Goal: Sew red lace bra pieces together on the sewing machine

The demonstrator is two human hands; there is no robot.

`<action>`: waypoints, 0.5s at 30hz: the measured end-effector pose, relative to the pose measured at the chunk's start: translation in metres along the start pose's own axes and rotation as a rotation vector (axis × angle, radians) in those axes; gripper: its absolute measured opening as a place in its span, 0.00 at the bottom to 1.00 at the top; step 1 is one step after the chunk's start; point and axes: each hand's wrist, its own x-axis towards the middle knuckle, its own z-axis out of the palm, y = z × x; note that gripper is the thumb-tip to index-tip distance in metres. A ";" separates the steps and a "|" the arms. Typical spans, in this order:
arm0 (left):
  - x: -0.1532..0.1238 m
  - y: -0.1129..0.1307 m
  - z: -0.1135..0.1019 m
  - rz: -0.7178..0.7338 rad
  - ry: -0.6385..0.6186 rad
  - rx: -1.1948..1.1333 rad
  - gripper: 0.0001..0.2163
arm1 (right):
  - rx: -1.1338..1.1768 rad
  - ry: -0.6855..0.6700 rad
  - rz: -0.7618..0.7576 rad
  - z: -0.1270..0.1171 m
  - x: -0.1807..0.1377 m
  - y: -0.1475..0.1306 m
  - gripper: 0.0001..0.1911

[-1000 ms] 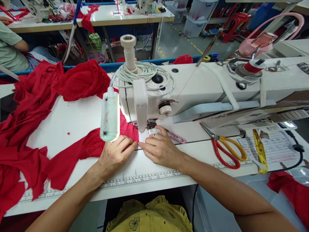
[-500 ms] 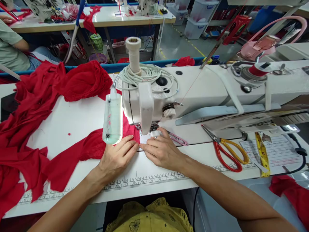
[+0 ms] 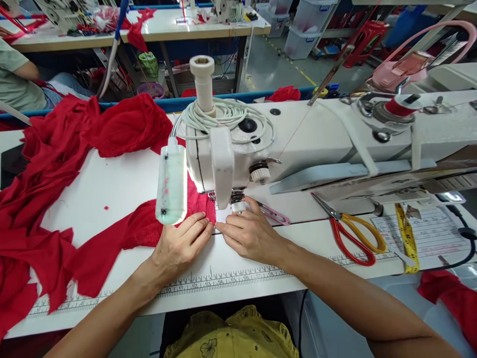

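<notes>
Red fabric (image 3: 143,226) with a lace-like stretch runs across the sewing machine bed, its right end beneath the machine head (image 3: 222,169). My left hand (image 3: 182,238) lies palm down on that end, fingers stretched out and pressing it flat. Just right of the fabric's edge is my right hand (image 3: 248,228), its fingers bent. One fingertip meets the cloth edge close to the left fingertips, while another finger reaches up beside the white knob under the head. The needle and presser foot are mostly hidden. A lamp (image 3: 171,184) hangs over the left fingertips.
Piled red fabric (image 3: 48,159) covers the table's left side. Scissors (image 3: 348,228) with red and yellow handles, pink tweezers (image 3: 274,215), a yellow tape measure (image 3: 406,238) and a paper (image 3: 436,231) lie to the right. A ruler strip (image 3: 223,281) follows the front edge. Another person (image 3: 22,74) sits far left.
The view has shifted very slightly. Both hands and the red fabric stay in nearly the same place; I see no clear feed of the cloth.
</notes>
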 end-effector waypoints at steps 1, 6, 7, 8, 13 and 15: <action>0.000 0.001 0.000 0.005 0.004 0.016 0.11 | 0.002 0.001 -0.001 0.000 0.000 0.000 0.11; -0.001 0.005 0.002 0.022 0.026 0.064 0.10 | 0.031 0.011 0.020 -0.001 0.000 0.000 0.12; -0.001 0.005 0.002 0.020 0.029 0.056 0.10 | 0.042 0.017 0.030 -0.001 -0.001 0.000 0.13; -0.001 0.004 0.002 0.016 0.030 0.040 0.11 | 0.054 0.024 0.038 -0.001 -0.001 0.000 0.13; 0.000 -0.001 -0.001 -0.080 -0.013 -0.127 0.13 | 0.059 0.027 0.030 -0.001 0.000 0.001 0.12; 0.001 -0.002 -0.002 -0.150 -0.046 -0.185 0.10 | 0.051 0.025 0.021 0.000 0.000 0.002 0.10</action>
